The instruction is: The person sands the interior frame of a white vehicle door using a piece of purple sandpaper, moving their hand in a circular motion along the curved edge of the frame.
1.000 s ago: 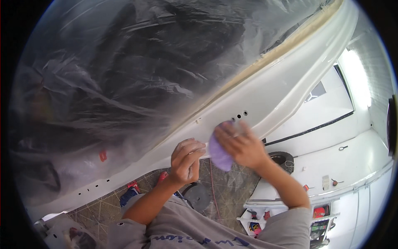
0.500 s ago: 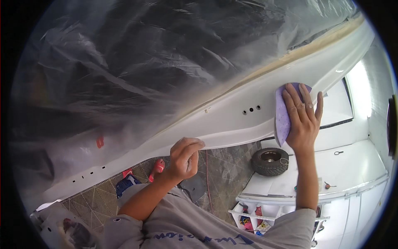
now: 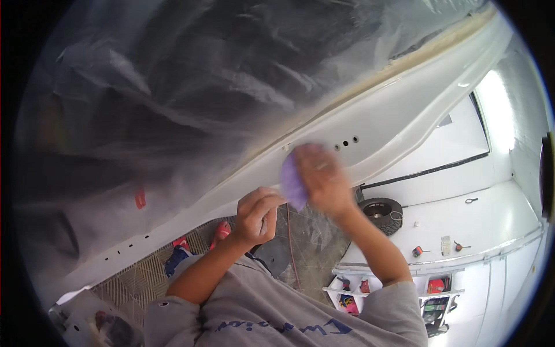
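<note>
A long white vehicle body panel (image 3: pixel 399 118) runs from the lower left to the upper right. My right hand (image 3: pixel 326 179), smeared by motion, presses a purple sanding sheet (image 3: pixel 293 182) against it, left of a row of three small holes (image 3: pixel 346 143). The hand covers much of the sheet. My left hand (image 3: pixel 257 215) is closed at the panel's lower edge, its curled fingertips meeting the rim close to the sheet. Clear plastic film (image 3: pixel 191 87) covers the dark area above the panel.
On the right, a tyre on its rim (image 3: pixel 381 215) lies by a white bench (image 3: pixel 491 214) with small tools. Below it, an open shelf (image 3: pixel 376 284) holds assorted items. A hose (image 3: pixel 291 248) crosses the tiled floor (image 3: pixel 318 231). Red footwear (image 3: pixel 221 232) shows under the panel.
My right hand has slid the purple sanding sheet left and down along the panel, from beyond the holes to beside my left hand. My left hand has hardly moved.
</note>
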`<action>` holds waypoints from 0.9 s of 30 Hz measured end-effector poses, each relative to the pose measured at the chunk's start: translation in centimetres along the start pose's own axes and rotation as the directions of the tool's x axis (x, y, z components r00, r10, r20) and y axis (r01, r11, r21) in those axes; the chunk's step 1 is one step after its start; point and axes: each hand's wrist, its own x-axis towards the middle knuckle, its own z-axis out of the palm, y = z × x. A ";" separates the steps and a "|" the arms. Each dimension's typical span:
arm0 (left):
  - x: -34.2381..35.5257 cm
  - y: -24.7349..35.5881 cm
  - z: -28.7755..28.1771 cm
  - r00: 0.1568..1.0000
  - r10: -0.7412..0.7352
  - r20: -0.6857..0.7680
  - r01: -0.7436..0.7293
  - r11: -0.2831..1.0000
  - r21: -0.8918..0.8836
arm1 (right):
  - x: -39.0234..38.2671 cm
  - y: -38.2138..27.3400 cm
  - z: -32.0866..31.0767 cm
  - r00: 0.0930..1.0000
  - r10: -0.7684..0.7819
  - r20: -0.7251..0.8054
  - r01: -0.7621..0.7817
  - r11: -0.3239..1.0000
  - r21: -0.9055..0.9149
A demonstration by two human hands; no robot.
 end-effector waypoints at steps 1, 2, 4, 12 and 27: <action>0.1 0.0 0.2 1.000 0.018 0.020 -0.018 1.000 -0.013 | -0.9 0.1 1.4 0.984 -0.168 -0.054 0.171 0.984 0.048; -0.4 -0.2 -0.2 1.000 -0.002 0.031 0.001 1.000 0.010 | -0.8 1.7 1.3 0.975 -0.210 -0.077 0.217 0.971 0.096; -1.1 -0.7 -1.7 0.998 -0.008 0.060 0.004 0.997 0.075 | 1.2 5.6 -2.6 0.995 -0.055 -0.087 0.067 0.988 0.139; -0.6 0.5 0.1 0.996 0.060 0.072 -0.067 0.994 0.088 | -0.6 -2.8 0.4 0.992 -0.076 -0.101 0.094 0.978 0.184; 3.2 2.7 -2.8 0.968 0.135 0.210 -0.180 0.960 0.213 | -4.1 -12.6 1.7 0.964 0.232 -0.128 -0.077 0.707 0.703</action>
